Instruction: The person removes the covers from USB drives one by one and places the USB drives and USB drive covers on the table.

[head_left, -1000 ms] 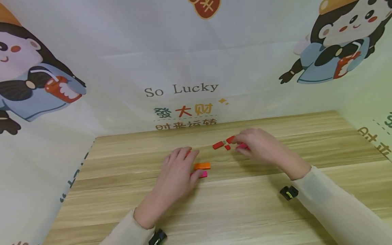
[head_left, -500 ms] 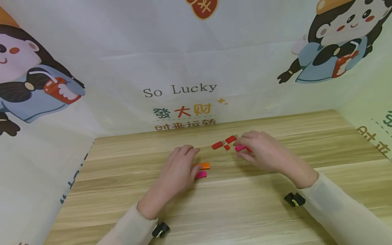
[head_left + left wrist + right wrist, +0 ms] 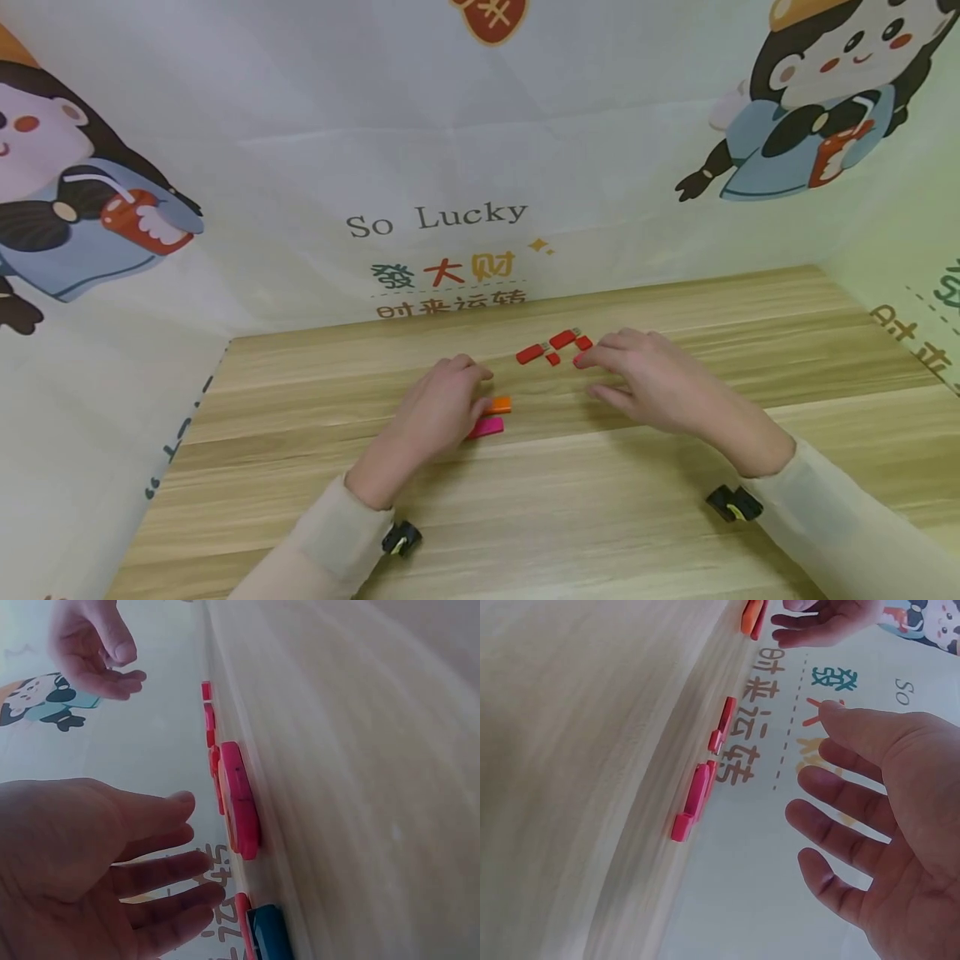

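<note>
My left hand (image 3: 438,408) hovers with loose fingers over an orange USB stick (image 3: 501,405) and a pink USB stick (image 3: 487,427), partly covering both. In the left wrist view a teal piece (image 3: 271,934) and a red piece (image 3: 244,919) lie below its fingertips. My right hand (image 3: 648,375) is spread loosely and grips nothing. Left of it lie two red USB sticks (image 3: 531,353) with bare metal plugs and two small red caps (image 3: 552,359). The right wrist view shows another pink stick (image 3: 696,791) with a pink cap (image 3: 681,827) at its end; the right fingers mostly hide it in the head view.
A wood-grain table (image 3: 555,500) lies under both hands. White printed cloth walls (image 3: 300,167) rise along its back and sides. A black wrist camera (image 3: 401,539) sits at the left cuff, another (image 3: 735,503) at the right.
My right hand has drawn back toward me and right, uncovering the upper red stick and its cap. My left hand has shifted slightly right, and the red piece seen at its fingers is hidden.
</note>
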`<act>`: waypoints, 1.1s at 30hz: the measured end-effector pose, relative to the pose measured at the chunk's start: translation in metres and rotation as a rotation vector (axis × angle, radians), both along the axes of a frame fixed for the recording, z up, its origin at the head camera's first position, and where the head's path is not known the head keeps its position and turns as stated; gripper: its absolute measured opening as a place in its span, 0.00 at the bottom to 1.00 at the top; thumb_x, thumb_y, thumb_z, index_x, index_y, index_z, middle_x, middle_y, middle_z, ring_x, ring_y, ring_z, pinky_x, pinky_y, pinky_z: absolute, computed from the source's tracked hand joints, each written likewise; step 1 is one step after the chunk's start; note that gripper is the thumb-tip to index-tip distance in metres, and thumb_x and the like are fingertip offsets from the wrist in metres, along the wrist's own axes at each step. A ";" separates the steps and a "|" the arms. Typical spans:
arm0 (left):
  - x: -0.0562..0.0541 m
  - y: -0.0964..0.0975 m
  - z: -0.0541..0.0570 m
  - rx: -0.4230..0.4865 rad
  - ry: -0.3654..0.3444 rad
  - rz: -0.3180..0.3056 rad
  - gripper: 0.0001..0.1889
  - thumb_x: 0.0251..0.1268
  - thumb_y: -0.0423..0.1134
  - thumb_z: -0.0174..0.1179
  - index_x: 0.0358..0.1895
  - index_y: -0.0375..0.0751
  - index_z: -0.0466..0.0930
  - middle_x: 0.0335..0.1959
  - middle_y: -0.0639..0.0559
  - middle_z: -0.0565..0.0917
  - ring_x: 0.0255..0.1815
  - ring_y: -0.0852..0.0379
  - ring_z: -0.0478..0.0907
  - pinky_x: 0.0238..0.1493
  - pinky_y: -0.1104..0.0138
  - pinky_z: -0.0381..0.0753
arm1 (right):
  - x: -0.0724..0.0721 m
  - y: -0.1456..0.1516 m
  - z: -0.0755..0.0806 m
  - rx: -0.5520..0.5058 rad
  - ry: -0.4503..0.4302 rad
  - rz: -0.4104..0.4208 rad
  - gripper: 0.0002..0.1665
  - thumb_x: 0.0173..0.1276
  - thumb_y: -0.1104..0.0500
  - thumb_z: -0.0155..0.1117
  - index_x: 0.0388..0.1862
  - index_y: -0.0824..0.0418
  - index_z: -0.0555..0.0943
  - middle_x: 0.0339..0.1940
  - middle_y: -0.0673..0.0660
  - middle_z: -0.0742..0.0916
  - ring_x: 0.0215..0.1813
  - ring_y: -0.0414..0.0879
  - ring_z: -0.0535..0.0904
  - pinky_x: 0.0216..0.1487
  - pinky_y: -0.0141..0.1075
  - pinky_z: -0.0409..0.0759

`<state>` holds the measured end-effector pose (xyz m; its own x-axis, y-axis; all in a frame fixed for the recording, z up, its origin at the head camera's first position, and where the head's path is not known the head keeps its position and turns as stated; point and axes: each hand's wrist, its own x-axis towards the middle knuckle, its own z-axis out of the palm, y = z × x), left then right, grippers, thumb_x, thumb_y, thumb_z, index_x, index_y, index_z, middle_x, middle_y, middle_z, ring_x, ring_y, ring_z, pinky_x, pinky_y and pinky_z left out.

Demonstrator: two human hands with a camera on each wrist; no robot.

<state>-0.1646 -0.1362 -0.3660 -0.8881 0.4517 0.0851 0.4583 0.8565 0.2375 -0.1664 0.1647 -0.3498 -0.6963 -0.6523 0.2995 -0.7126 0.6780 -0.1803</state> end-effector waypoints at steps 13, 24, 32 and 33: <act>-0.010 0.005 -0.003 -0.077 -0.090 -0.047 0.12 0.76 0.39 0.67 0.55 0.37 0.88 0.49 0.46 0.86 0.51 0.48 0.82 0.61 0.55 0.81 | 0.011 0.007 -0.008 0.014 -0.019 -0.038 0.24 0.71 0.52 0.77 0.61 0.62 0.86 0.60 0.61 0.88 0.64 0.63 0.82 0.66 0.63 0.77; -0.013 0.008 -0.008 -0.076 -0.090 -0.052 0.08 0.76 0.36 0.67 0.48 0.36 0.90 0.43 0.48 0.84 0.45 0.49 0.81 0.54 0.57 0.83 | 0.016 0.008 -0.010 0.027 -0.018 -0.040 0.23 0.71 0.52 0.76 0.60 0.61 0.86 0.60 0.61 0.88 0.66 0.63 0.81 0.69 0.63 0.75; -0.014 0.009 -0.009 -0.056 -0.082 -0.035 0.04 0.74 0.37 0.69 0.42 0.39 0.87 0.35 0.52 0.82 0.37 0.53 0.77 0.46 0.60 0.81 | 0.017 0.008 -0.013 0.026 -0.023 -0.042 0.21 0.71 0.52 0.76 0.58 0.60 0.87 0.58 0.59 0.88 0.64 0.62 0.82 0.67 0.64 0.76; -0.013 0.009 -0.009 -0.053 -0.081 -0.033 0.04 0.73 0.37 0.70 0.41 0.40 0.87 0.34 0.53 0.81 0.36 0.53 0.76 0.45 0.60 0.81 | 0.017 0.008 -0.013 0.026 -0.027 -0.044 0.21 0.71 0.52 0.76 0.58 0.60 0.87 0.58 0.59 0.88 0.64 0.62 0.82 0.67 0.64 0.76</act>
